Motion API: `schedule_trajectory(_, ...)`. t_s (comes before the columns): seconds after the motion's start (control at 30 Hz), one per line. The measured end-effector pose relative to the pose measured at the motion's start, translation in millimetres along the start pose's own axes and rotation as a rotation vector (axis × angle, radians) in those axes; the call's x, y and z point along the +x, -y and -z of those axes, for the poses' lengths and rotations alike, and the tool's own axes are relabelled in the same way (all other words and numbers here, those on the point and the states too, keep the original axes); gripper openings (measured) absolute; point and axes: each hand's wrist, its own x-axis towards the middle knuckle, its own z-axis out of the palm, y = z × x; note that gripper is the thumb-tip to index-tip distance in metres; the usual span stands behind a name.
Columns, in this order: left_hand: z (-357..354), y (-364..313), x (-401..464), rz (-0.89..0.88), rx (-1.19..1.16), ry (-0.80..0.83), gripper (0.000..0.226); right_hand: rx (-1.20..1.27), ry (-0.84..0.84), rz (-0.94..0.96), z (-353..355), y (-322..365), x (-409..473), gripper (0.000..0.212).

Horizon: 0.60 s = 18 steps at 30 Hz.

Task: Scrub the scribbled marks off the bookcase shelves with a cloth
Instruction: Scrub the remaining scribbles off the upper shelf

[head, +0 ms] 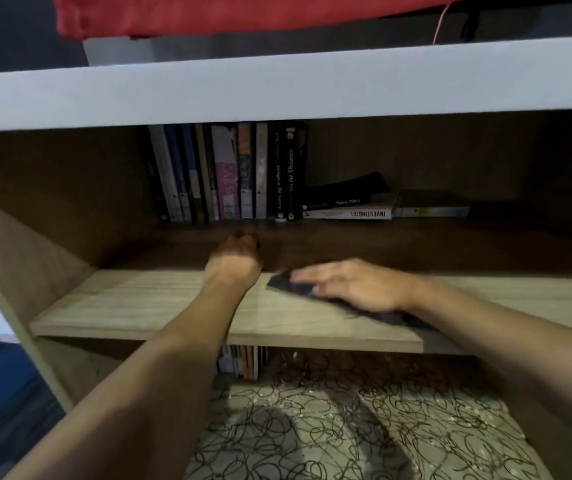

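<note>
Right hand point(353, 284) flat, fingers spread, pressing dark cloth point(291, 287) on the shelf point(139, 303) — left hand point(237, 259) just beside (curled, seemingly empty).

I am looking into a wood-grain bookcase point(52, 209), its interior lying in deep shadow, light falling only on the front edges. Upright books point(225, 174) are standing in a row at the back, with flat books point(346, 213) lying just beside them on the right. Red fabric point(208, 12) is showing above the white top board point(277, 84), a pink cord point(440, 22) trailing nearby. Dark floor point(11, 441) is showing lower left.
</note>
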Motion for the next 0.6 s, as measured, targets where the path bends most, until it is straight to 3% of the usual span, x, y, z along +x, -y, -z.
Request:
schedule_trajectory(0.1,-1.0,-7.8,-4.5,-0.008,-0.004,-0.002,0.036,0.039,-0.071,-0.168,12.8,-18.4,-0.5,0.040)
schedule_trajectory(0.23,-3.0,-12.6,0.0,-0.030,-0.018,0.022,0.037,-0.015,-0.069,-0.179,6.8,-15.4,-9.8,0.041)
schedule_trajectory(0.37,-2.0,-13.9,-2.0,-0.025,-0.008,0.051,0.039,0.046,-0.136,-0.389,36.0,-41.1,-7.4,0.047)
schedule_trajectory(0.53,-4.7,-27.5,2.4,-0.010,0.009,0.060,0.036,-0.014,-0.086,-0.302,12.8,-32.8,-15.3,0.042)
schedule_trajectory(0.6,-10.0,-50.0,-1.1,-0.023,0.008,0.072,0.035,0.052,-0.119,-0.378,25.1,-46.7,-11.4,0.044)
